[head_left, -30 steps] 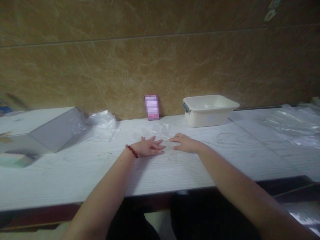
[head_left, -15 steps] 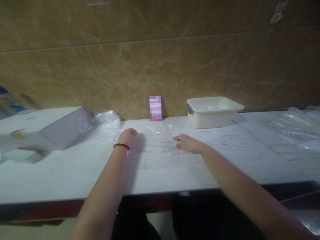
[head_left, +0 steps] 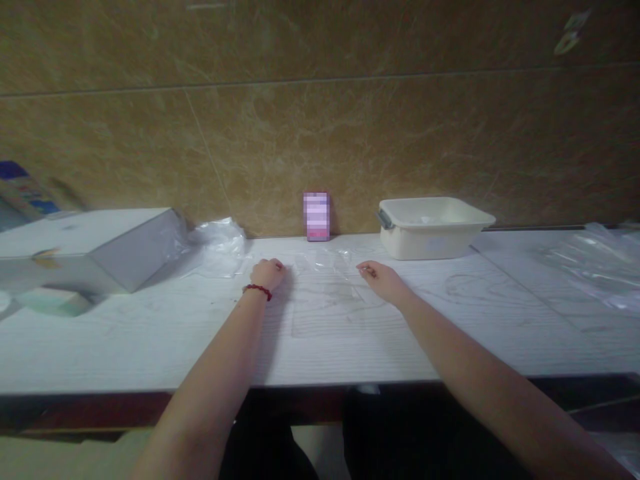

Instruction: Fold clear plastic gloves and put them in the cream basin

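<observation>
A clear plastic bag (head_left: 327,313) lies flat on the white wood-grain table, its outline faint and its far end crinkled and shiny. At its far left corner my left hand (head_left: 269,273), with a red bead bracelet at the wrist, is closed with fingers curled in a pinch. Opposite, my right hand (head_left: 383,277) pinches thumb against fingers at the far right corner of the bag. The thin film is hard to see right at the fingertips.
A phone (head_left: 317,217) with a blurred screen leans against the tiled wall. To its right stands a cream plastic bin (head_left: 435,241). More clear bags (head_left: 595,263) lie far right. At left are a white box (head_left: 110,260), crumpled plastic (head_left: 220,243) and a pale green block (head_left: 55,301).
My right hand has closed from spread fingers into a pinch and moved slightly up. My left hand stays closed near the bag's left corner. The view has shifted slightly.
</observation>
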{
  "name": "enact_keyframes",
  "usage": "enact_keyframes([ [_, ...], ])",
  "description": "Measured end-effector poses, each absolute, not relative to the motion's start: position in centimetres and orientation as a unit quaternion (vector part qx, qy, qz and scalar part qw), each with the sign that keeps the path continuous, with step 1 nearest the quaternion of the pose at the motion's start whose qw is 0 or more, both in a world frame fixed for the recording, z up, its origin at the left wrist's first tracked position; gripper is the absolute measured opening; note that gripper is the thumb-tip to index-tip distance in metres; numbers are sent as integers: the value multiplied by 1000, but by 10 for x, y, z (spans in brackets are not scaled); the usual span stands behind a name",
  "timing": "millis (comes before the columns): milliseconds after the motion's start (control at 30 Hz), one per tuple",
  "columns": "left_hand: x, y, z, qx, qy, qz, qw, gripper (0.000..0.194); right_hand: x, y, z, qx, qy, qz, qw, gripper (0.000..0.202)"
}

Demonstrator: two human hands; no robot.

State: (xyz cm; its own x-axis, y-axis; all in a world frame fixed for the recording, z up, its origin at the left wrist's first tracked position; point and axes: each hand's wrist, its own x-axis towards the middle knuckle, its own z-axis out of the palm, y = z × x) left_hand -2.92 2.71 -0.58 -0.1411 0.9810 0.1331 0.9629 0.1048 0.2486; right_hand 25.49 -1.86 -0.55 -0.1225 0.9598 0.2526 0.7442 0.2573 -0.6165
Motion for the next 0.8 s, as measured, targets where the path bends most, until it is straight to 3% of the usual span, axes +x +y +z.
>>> enact_keyframes([
  [333,-23,26,-3,688,668,270,87,18,226,-19,2,-569,-752,136,304,23],
  [567,-24,21,-1,718,597,313,172,45,164,18,16,-492,-818,127,270,24],
  [800,-22,19,3,765,541,317,146,47,129,45,17,-431,-849,184,244,49],
])
